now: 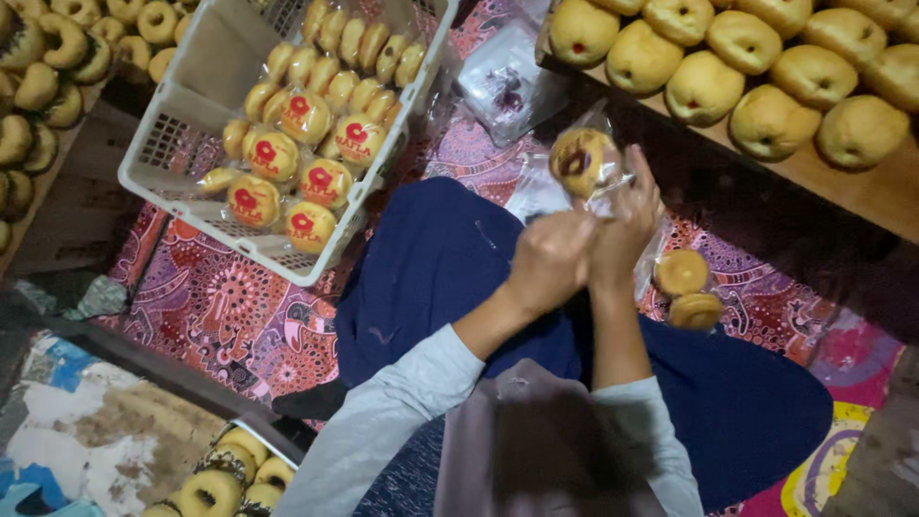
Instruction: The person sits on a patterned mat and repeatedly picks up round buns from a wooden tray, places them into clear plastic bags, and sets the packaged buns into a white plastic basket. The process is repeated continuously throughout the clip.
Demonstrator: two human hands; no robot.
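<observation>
My left hand point(550, 260) and my right hand point(627, 218) meet in front of me over my blue-clad lap. Together they grip a clear plastic bag point(613, 182) with one round golden bun point(582, 161) inside it; the bun has a dark filling spot. My left hand is closed on the lower part of the bag. The right hand's fingers press along the bag's side, just right of the bun. Two unwrapped buns point(687, 290) rest on my right thigh, close to the right hand.
A white plastic basket point(172, 144) at upper left holds several bagged buns with red labels. A wooden board point(862, 187) at upper right carries many bare buns. Loose clear bags point(507, 86) lie on the patterned cloth point(220, 306). More buns fill trays at far left point(38, 86) and bottom point(225, 479).
</observation>
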